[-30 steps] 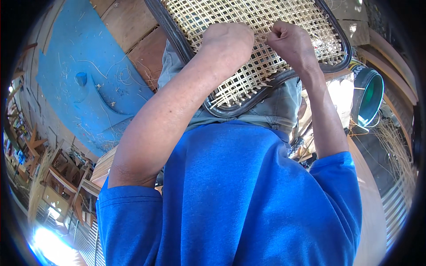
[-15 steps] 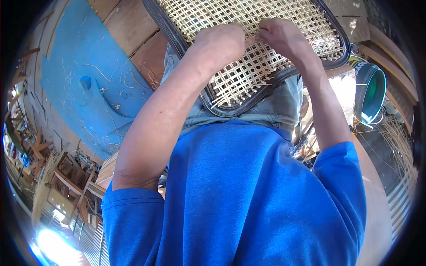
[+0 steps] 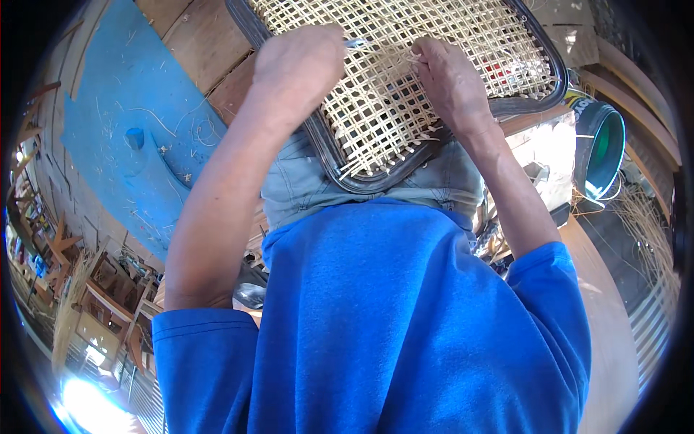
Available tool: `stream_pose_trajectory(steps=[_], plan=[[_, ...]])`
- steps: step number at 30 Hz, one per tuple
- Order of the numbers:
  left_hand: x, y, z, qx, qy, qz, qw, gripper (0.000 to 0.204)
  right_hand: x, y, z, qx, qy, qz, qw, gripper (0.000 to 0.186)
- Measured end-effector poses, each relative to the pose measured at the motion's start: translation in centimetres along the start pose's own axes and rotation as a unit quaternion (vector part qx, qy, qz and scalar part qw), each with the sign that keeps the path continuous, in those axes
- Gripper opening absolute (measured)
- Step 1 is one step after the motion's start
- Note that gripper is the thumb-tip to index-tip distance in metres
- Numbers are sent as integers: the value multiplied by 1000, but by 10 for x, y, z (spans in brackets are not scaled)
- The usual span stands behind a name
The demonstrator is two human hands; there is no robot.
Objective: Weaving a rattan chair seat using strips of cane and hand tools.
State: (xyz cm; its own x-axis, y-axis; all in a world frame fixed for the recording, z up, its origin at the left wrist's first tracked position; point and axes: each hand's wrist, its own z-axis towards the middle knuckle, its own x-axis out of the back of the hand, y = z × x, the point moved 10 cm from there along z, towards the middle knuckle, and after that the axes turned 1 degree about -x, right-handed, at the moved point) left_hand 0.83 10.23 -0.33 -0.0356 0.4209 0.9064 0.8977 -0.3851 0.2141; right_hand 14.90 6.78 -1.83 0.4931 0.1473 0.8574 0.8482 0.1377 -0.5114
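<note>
A dark curved chair frame [image 3: 329, 155] filled with pale woven cane mesh [image 3: 405, 79] rests on my lap. My left hand [image 3: 296, 65] lies on the mesh near its left rim, closed around a thin metal tool [image 3: 356, 43] whose tip points right. My right hand [image 3: 448, 79] rests on the mesh just right of that tip, its fingers pinched on a loose pale cane strand [image 3: 413, 61]. Both forearms reach up from my blue shirt.
A blue sheet [image 3: 123, 137] littered with cane scraps covers the floor at left. A green bucket [image 3: 600, 148] lies at right beside loose cane strips [image 3: 650, 231]. Wooden chair frames [image 3: 65, 253] are stacked at lower left.
Both hands have shifted slightly on the mesh. The left hand's metal tool tip now shows, pointing toward the right hand's fingers.
</note>
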Motion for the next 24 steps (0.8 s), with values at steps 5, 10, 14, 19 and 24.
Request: stream_pose_trajectory(steps=[5,10,14,19,24], plan=[[-4,-9,-8,-5,37,-12,999,20,-1,-8,5,17,0,-23,1000,20],[4,-15,-12,24,27,-30,999,18,-4,-10,5,-10,-19,-55,998,22],[19,-7,-16,36,31,-2,999,18,-8,-13,12,-32,-54,-114,992,23],[23,-35,-22,48,38,31,998,19,12,4,13,-20,-68,-17,997,23],[26,-39,-25,61,36,0,997,18,26,35,-11,-105,-79,11,991,19]])
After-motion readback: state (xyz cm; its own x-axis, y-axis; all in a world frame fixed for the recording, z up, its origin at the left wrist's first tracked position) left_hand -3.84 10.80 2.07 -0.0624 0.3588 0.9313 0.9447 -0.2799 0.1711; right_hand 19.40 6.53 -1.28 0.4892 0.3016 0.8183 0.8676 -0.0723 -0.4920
